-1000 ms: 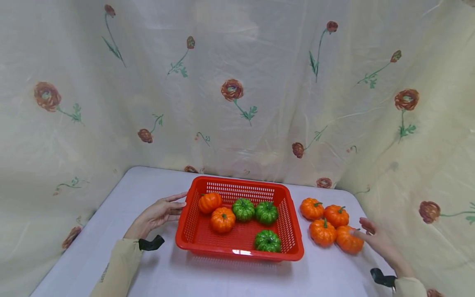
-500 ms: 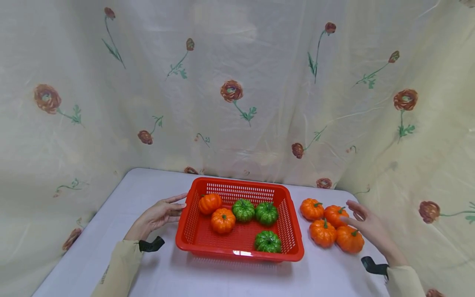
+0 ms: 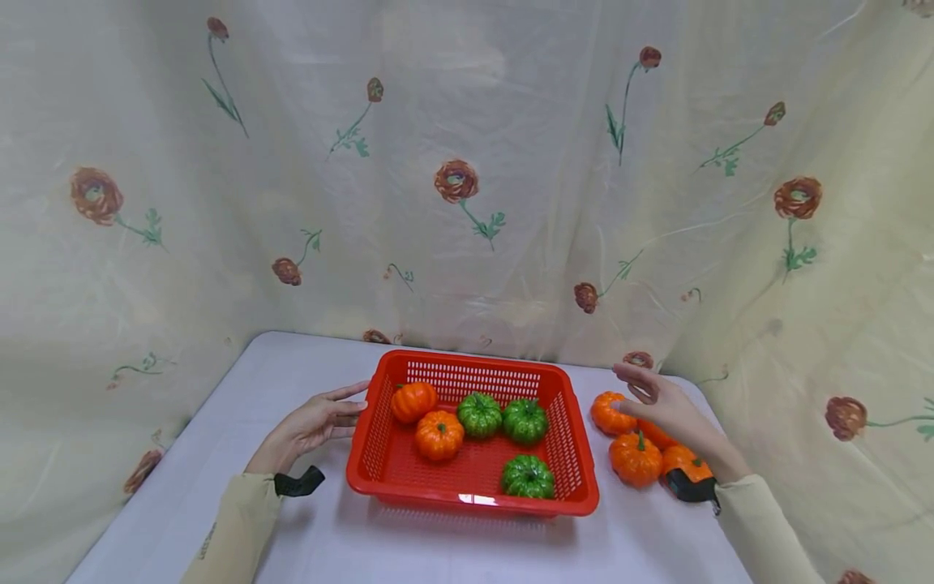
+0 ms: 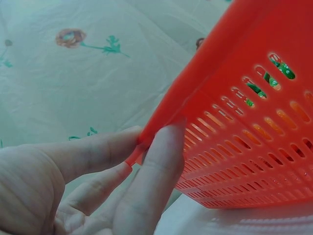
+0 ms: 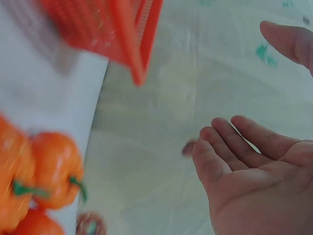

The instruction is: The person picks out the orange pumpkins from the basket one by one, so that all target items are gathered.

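A red slotted plastic basket (image 3: 467,504) holds two orange pumpkins, one of them the front orange pumpkin (image 3: 439,435), and three green pumpkins, such as the near green one (image 3: 528,476). At the basket's left side my left hand (image 3: 310,423) pinches the rim; the left wrist view shows thumb and fingers on either side of the rim (image 4: 168,100). My right hand (image 3: 667,410) is held over the several orange pumpkins on the right, partly covering them. Its palm is bare and its fingers are relaxed in the right wrist view, thumb apart. One orange pumpkin (image 3: 636,460) shows fully in front.
A white table (image 3: 306,543) carries the basket and the loose pumpkins. Floral curtain (image 3: 467,268) hangs close behind the table and along both sides. A black strap (image 3: 297,482) circles the left wrist.
My right hand has moved left and away from me, from the nearest right orange pumpkin to over the back ones, holding nothing. The left hand and basket have stayed put.
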A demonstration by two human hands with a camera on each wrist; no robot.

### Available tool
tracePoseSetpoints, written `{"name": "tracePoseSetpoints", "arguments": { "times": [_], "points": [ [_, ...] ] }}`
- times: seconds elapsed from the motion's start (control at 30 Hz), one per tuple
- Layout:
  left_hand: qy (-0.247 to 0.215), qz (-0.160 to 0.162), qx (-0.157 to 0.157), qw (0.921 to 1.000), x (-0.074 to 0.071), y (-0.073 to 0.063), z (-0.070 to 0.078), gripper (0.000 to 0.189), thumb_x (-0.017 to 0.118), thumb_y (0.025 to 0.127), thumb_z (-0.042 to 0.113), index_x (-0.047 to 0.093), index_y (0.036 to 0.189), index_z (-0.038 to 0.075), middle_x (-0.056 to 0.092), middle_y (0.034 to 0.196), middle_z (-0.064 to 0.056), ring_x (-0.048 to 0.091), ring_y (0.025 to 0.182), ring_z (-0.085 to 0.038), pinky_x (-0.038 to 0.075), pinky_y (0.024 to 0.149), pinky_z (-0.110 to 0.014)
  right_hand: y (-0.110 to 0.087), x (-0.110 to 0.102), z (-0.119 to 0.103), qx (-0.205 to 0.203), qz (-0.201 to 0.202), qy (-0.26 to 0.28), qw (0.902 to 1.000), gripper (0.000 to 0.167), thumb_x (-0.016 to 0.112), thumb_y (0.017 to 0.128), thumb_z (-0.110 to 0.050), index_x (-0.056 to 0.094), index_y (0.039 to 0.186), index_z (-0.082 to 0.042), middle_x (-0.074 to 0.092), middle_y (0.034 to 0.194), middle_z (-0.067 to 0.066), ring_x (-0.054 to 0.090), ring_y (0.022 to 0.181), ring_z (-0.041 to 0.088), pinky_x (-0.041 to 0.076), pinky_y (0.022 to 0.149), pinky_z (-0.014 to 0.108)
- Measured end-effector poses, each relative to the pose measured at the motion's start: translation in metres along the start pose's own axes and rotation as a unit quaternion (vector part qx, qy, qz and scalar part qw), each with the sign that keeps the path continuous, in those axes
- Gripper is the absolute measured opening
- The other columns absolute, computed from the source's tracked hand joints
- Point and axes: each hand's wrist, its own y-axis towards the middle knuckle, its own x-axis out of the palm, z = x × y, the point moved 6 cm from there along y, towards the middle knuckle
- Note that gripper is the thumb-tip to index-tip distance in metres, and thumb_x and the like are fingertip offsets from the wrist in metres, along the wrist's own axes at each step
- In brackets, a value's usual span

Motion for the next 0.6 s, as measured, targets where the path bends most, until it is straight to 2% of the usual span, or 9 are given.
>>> {"name": "tracePoseSetpoints", "arguments": {
  "times": [0.17,0.37,0.6],
  "points": [
    [-0.001,0.011,-0.005,0.9999,-0.001,0.000,0.000,0.064,0.067,0.091,0.015,0.039,0.148,0.016,0.069,0.114,-0.009,0.071,0.095,-0.024,0.058,0.084,-0.039,0.017,0.019,-0.025,-0.021,-0.031,0.025,0.9990,0.069,0.067,0.091,-0.031,0.035,0.147,-0.007,0.039,0.150,0.018,0.034,0.139,0.043,0.042,0.105,0.052],
    [0.003,0.032,-0.009,0.9994,-0.002,0.001,-0.001,0.060,0.067,0.091,0.015,0.043,0.146,0.017,0.068,0.117,-0.011,0.071,0.095,-0.026,0.058,0.084,-0.040,0.038,0.045,-0.049,-0.039,-0.065,0.031,0.9966,0.073,0.071,0.087,-0.031,0.037,0.147,-0.007,0.040,0.150,0.015,0.035,0.140,0.039,0.036,0.111,0.053],
    [0.000,0.018,-0.005,0.9998,-0.002,0.002,-0.002,0.061,0.066,0.091,0.016,0.041,0.147,0.017,0.069,0.114,-0.011,0.071,0.094,-0.025,0.058,0.084,-0.040,0.053,0.079,-0.066,-0.051,-0.112,0.044,0.9915,0.074,0.073,0.086,-0.032,0.038,0.147,-0.009,0.040,0.151,0.015,0.036,0.140,0.034,0.033,0.112,0.055]
  ]
}}
